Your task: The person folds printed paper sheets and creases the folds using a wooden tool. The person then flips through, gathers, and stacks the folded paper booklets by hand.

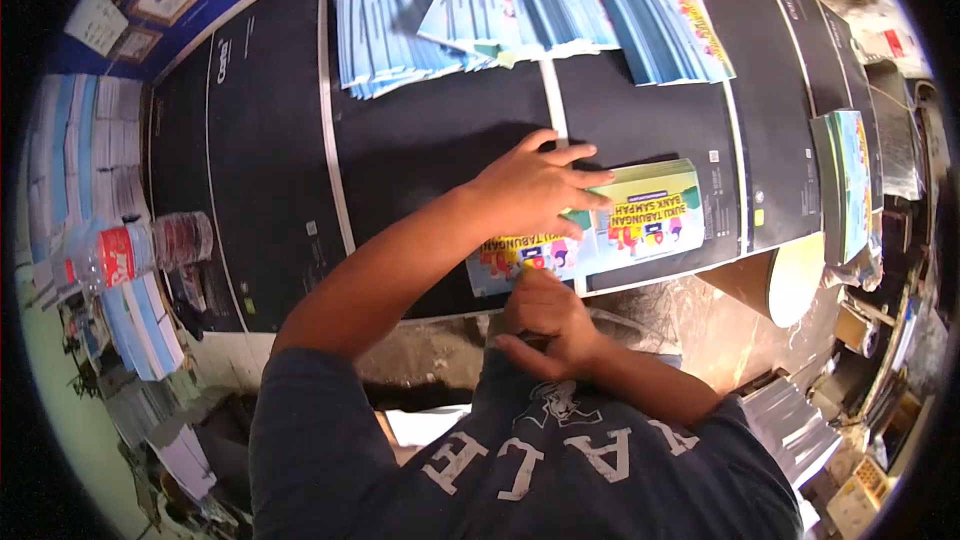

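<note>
Two side-by-side light blue and yellow booklet covers with "BUKU TABUNGAN BANK SAMPAH" print (pixel 650 215) lie at the table's near edge, upside down from my side. A layered far edge suggests a stack of booklets. My left hand (pixel 535 190) reaches across from the left, fingers spread over the covers and hiding part of the left one. At the near edge of the left cover (pixel 495 270), my right hand (pixel 550 315) is closed, its fingers curled by the paper. Whatever it may grip is hidden.
Fanned piles of blue booklets (pixel 480 0) cover the far side of the black table (pixel 430 140). Another booklet stack (pixel 850 185) sits at the right end. A plastic bottle with a red label (pixel 120 255) lies at left beside paper stacks (pixel 115 140). A round-ended board (pixel 795 280) juts out right.
</note>
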Motion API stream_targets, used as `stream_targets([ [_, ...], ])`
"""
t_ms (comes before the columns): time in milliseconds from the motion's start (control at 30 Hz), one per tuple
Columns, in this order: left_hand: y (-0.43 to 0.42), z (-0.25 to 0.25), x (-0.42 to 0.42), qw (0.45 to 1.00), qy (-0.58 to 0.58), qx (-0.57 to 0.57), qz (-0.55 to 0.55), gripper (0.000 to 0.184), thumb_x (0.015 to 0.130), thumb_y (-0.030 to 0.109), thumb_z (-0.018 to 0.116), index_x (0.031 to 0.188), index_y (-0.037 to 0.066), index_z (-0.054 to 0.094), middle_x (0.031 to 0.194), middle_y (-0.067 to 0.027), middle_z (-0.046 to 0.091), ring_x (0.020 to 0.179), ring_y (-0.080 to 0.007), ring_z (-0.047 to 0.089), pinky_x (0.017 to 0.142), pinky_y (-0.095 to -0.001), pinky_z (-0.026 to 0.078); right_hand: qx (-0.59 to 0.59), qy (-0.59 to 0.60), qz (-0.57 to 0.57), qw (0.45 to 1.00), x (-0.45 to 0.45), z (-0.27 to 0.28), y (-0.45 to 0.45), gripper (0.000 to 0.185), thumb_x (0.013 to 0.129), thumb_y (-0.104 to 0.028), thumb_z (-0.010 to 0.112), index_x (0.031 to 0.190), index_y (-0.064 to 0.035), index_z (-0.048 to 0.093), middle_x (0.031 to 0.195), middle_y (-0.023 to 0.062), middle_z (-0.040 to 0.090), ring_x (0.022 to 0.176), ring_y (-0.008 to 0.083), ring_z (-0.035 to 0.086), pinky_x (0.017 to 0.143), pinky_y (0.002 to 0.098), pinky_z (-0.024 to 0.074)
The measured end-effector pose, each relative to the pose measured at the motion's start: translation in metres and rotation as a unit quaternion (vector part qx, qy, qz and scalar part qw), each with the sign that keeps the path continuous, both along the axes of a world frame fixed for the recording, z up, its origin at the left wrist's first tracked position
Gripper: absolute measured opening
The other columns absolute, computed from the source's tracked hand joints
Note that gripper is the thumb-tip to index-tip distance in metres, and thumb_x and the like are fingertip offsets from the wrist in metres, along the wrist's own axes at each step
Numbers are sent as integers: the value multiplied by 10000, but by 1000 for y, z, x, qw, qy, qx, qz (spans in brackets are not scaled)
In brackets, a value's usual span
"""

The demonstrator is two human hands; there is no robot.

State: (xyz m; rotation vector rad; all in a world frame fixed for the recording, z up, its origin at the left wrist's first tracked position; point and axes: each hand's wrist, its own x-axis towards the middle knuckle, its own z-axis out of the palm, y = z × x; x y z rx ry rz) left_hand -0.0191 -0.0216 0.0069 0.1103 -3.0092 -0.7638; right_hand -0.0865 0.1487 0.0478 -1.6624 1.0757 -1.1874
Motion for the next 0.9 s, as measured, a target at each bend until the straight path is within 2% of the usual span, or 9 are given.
stream_targets([
  [133,1,-2,1,1000,12,-3,-4,506,837,468,697,1307,286,654,1511,56,486,1453,-244,344,1170,-528,231,-65,-96,89,989,14,52,-12,260,746,-147,751,659,-65,521,662,104,483,670,344,511,673,457,399],
  [200,4,-2,0,1000,11,-1,-8,501,846,462,689,1313,287,648,1511,58,484,1452,-244,346,1170,-529,231,-17,-44,65,997,5,-13,-11,251,762,-153,739,661,-63,528,667,110,496,699,347,524,683,457,402],
  [333,2,9,-3,1000,6,-9,-8,512,843,470,693,1319,291,642,1513,62,479,1447,-230,354,1176,-533,216,-20,-64,41,997,8,-9,-4,249,783,-168,731,676,-49,540,681,121,522,718,352,535,694,453,405],
  [500,1,15,-7,999,-32,-37,-12,524,825,484,695,1308,287,646,1501,60,491,1432,-233,375,1173,-532,220,-72,-188,10,979,-50,54,8,184,793,-27,668,674,-63,532,667,84,507,631,314,511,661,447,391],
  [533,2,16,-9,998,-26,-51,-9,516,821,473,700,1300,285,651,1497,58,495,1424,-235,387,1170,-528,227,19,-59,-67,996,-58,13,21,195,803,-36,672,671,-52,530,681,101,547,626,317,522,637,429,386],
  [600,5,30,-16,998,-19,-63,-4,495,798,413,728,1268,271,666,1472,45,519,1397,-231,422,1159,-520,249,54,-137,-42,988,-69,-10,19,181,865,-71,595,689,-29,581,730,105,632,700,291,572,656,414,419],
  [800,7,50,-32,990,-107,-86,-36,552,708,298,798,1237,228,661,1401,-18,566,1347,-210,472,1145,-529,268,0,-230,-82,970,-63,-17,16,194,856,-79,642,683,-14,583,743,118,636,704,313,581,657,426,423],
  [833,7,53,-35,983,-123,-124,-54,634,693,299,805,1296,227,623,1408,-36,550,1342,-210,472,1147,-539,266,30,-198,-73,977,-65,-19,20,274,824,-83,679,636,-23,490,648,137,512,668,366,539,667,461,417],
  [900,15,55,-42,979,-132,-144,-57,673,687,305,807,1324,226,603,1425,-35,533,1342,-216,471,1145,-544,270,0,-172,-64,983,-71,-22,20,252,833,-74,664,645,-22,505,664,133,531,669,355,539,647,455,413],
])
